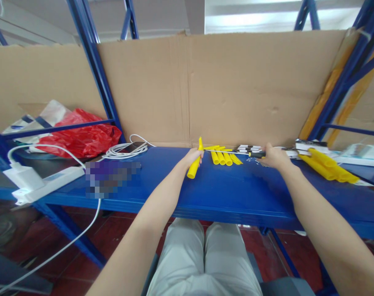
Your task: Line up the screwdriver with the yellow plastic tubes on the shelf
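My left hand (pixel 193 157) is closed around a yellow plastic handle (pixel 192 169) with a round, tube-like lower end and a narrow upper part. My right hand (pixel 275 156) grips a screwdriver (pixel 257 154) by its black and yellow handle. Its long, thin shaft points left, and the tip reaches the yellow handle's upper part; whether it touches a screw is too small to tell. Between my hands, several similar yellow handles (pixel 222 158) lie side by side on the blue tabletop (pixel 230 185). Small metal bits (pixel 251 159), perhaps screws, are scattered near my right hand.
More yellow handles (pixel 328 166) are piled at the right, beside black-and-white packages (pixel 310 146). A cardboard sheet (pixel 236 86) stands along the back between blue metal posts (pixel 97 70). At left are a red plastic bag (pixel 82 131), coiled white cable (pixel 121 151) and a power strip (pixel 57 181).
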Demonstrator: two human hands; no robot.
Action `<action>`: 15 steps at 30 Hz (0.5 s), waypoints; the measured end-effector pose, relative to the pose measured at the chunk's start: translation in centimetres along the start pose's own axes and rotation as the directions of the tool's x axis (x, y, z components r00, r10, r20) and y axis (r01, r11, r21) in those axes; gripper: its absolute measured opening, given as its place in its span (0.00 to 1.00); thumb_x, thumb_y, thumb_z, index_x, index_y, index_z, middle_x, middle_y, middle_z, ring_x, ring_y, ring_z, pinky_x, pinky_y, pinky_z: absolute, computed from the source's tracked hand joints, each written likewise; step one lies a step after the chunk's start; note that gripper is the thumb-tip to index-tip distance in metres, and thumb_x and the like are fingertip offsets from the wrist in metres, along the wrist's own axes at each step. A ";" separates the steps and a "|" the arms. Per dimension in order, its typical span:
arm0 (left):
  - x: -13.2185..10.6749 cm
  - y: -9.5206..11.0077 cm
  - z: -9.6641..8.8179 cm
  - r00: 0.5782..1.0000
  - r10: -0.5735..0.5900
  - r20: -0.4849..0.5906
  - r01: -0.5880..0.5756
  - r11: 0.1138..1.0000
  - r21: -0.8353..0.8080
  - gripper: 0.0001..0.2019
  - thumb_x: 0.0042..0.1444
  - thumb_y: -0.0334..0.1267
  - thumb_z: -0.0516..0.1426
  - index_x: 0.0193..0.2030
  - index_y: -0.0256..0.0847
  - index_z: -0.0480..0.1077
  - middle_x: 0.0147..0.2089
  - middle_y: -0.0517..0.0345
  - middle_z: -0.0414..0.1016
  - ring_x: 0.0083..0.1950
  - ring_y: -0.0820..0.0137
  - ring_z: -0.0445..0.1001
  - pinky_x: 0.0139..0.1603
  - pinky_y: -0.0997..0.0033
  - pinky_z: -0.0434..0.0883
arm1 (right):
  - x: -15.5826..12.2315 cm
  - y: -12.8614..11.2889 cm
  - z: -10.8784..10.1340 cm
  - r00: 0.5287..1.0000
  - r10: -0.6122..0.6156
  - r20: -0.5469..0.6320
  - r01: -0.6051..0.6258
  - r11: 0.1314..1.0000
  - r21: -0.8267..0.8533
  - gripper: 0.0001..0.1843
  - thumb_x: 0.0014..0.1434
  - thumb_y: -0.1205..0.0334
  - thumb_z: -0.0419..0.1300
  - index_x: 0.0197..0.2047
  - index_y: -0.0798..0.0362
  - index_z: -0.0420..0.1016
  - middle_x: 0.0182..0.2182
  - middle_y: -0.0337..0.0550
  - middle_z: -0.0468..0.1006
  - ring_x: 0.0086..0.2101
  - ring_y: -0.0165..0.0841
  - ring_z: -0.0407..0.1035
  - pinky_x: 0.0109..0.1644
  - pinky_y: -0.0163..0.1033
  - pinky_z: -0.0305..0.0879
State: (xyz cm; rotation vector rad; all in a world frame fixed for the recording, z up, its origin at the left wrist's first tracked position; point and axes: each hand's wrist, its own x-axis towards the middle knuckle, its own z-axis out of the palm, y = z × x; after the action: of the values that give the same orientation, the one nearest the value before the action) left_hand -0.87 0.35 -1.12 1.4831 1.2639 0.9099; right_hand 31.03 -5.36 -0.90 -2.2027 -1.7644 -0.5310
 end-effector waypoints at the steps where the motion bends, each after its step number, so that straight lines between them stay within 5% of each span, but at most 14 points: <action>1: 0.1 0.0 -0.1 1.000 -0.001 -0.004 0.001 1.000 0.002 0.08 0.46 0.24 0.52 0.31 0.41 0.63 0.14 0.67 0.59 0.15 0.73 0.60 0.20 0.75 0.62 | 0.0 0.0 0.0 1.000 -0.017 0.005 0.017 1.000 0.004 0.25 0.53 0.53 0.61 0.52 0.56 0.70 0.38 0.57 0.82 0.40 0.50 0.76 0.42 0.46 0.66; 9: 0.2 0.0 -0.2 1.000 -0.018 -0.006 0.018 1.000 0.003 0.09 0.45 0.24 0.52 0.32 0.40 0.65 0.14 0.67 0.59 0.15 0.73 0.60 0.20 0.75 0.62 | 0.4 0.3 0.2 0.989 -0.133 -0.063 0.136 0.990 0.044 0.17 0.54 0.55 0.57 0.44 0.52 0.77 0.45 0.57 0.81 0.50 0.51 0.73 0.48 0.47 0.67; 15: 0.3 -0.1 -0.2 1.000 -0.018 -0.002 0.018 1.000 -0.005 0.09 0.44 0.24 0.52 0.33 0.40 0.66 0.14 0.67 0.59 0.15 0.73 0.60 0.21 0.75 0.63 | 0.3 0.0 0.5 0.999 -0.020 -0.044 0.020 1.000 -0.010 0.20 0.53 0.53 0.60 0.47 0.53 0.71 0.36 0.54 0.81 0.42 0.50 0.75 0.49 0.52 0.63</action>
State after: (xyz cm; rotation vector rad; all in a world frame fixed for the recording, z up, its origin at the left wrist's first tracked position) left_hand -0.99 0.70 -1.15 1.4647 1.2736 0.9024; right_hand 31.14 -4.86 -1.23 -2.1655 -1.7670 -0.5890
